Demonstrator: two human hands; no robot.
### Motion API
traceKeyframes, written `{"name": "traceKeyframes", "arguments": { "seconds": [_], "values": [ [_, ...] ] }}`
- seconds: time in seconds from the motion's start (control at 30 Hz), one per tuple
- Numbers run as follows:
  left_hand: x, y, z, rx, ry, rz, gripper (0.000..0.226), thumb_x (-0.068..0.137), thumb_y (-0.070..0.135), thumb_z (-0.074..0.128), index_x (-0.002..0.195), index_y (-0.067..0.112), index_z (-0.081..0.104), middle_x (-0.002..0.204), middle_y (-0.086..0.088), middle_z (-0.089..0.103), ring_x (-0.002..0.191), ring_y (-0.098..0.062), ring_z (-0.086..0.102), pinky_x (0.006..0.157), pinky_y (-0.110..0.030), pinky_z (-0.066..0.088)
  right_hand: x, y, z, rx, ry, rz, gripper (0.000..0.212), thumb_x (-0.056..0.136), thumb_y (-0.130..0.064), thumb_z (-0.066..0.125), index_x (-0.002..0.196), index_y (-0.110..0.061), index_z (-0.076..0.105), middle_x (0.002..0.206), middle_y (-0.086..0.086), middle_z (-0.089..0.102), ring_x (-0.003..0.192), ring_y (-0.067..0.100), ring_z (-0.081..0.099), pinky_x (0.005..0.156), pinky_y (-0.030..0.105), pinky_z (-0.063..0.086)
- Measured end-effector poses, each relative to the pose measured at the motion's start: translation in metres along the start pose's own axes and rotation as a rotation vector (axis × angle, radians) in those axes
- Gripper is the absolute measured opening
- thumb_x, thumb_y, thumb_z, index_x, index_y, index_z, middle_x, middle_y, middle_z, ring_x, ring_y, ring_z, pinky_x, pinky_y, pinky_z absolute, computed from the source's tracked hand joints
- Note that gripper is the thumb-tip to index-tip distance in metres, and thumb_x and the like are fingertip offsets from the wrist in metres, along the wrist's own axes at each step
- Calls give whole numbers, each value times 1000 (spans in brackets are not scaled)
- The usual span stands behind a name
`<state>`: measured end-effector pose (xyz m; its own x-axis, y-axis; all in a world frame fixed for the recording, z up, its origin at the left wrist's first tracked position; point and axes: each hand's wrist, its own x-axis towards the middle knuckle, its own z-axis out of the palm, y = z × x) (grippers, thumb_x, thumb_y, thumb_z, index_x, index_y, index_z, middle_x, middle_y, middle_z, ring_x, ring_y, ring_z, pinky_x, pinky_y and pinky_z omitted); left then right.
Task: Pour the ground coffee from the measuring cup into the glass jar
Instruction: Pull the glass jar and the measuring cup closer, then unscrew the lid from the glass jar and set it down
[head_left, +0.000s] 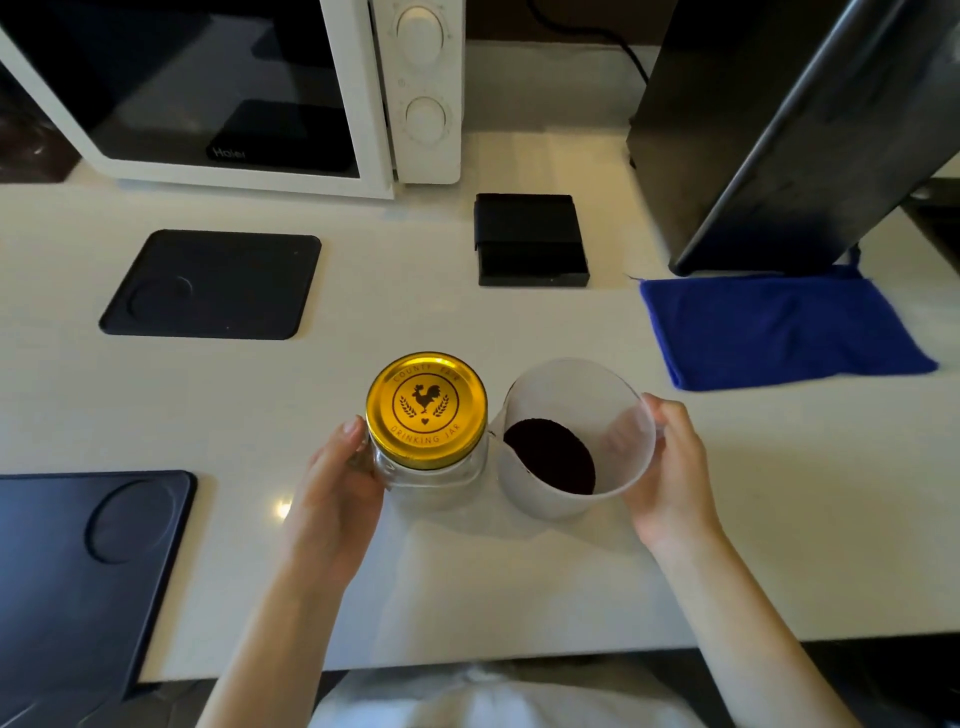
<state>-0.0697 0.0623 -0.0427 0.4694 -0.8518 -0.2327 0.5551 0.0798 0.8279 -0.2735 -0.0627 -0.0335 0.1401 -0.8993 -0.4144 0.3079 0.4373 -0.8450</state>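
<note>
The right hand grips the cup, coffee unpoured inside; the left hand clasps the jar just beside it. The gold lid is on, so everything remains: open, then pour.

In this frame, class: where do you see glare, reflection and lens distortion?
Head view: a bright glare spot on the white counter beside the left hand; the microwave door mirrors the room; the wide-angle lens leans the black appliance and bows edges.
</note>
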Motion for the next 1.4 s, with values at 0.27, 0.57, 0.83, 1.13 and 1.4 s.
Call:
{"name": "traceKeyframes", "arguments": {
  "seconds": [0.27,0.57,0.83,1.13,1.4],
  "values": [
    [-7,-4,-4,114,81,72,44,66,54,74,86,16,66,88,-4,65,89,-20,57,83,-36,43,-10,-34,1,-434,-93,-433,5,73,-21,58,68,-22,59,71,-11,62,74,9,56,69,21,44],
    [-20,-10,-4,560,173,423,34,84,52,48,114,36,50,116,13,60,108,2,55,92,-14,41,-32,-71,69,-1083,-759,-777,41,77,-43,60,112,-22,55,109,-12,54,109,-2,40,89,6,28],
    [-20,-34,-17,682,54,312,117,51,49,87,145,33,19,144,-7,46,134,-26,43,108,-56,35,-34,-52,106,-1513,-980,-993,84,70,-58,67,134,-16,32,129,3,45,114,15,31,92,26,30],
    [-17,-39,-28,813,136,309,115,46,57,86,140,49,21,143,1,47,132,-15,45,107,-53,38,-5,-82,105,-1104,-904,-716,70,62,-61,65,120,-25,47,111,-8,47,102,0,44,83,10,38],
    [-18,-37,-26,827,154,329,111,42,63,84,136,54,24,134,11,53,124,-5,50,103,-37,41,68,-79,85,-1081,-895,-279,71,68,-43,68,129,-42,34,118,-5,46,98,7,55,82,19,47]
  ]
}}
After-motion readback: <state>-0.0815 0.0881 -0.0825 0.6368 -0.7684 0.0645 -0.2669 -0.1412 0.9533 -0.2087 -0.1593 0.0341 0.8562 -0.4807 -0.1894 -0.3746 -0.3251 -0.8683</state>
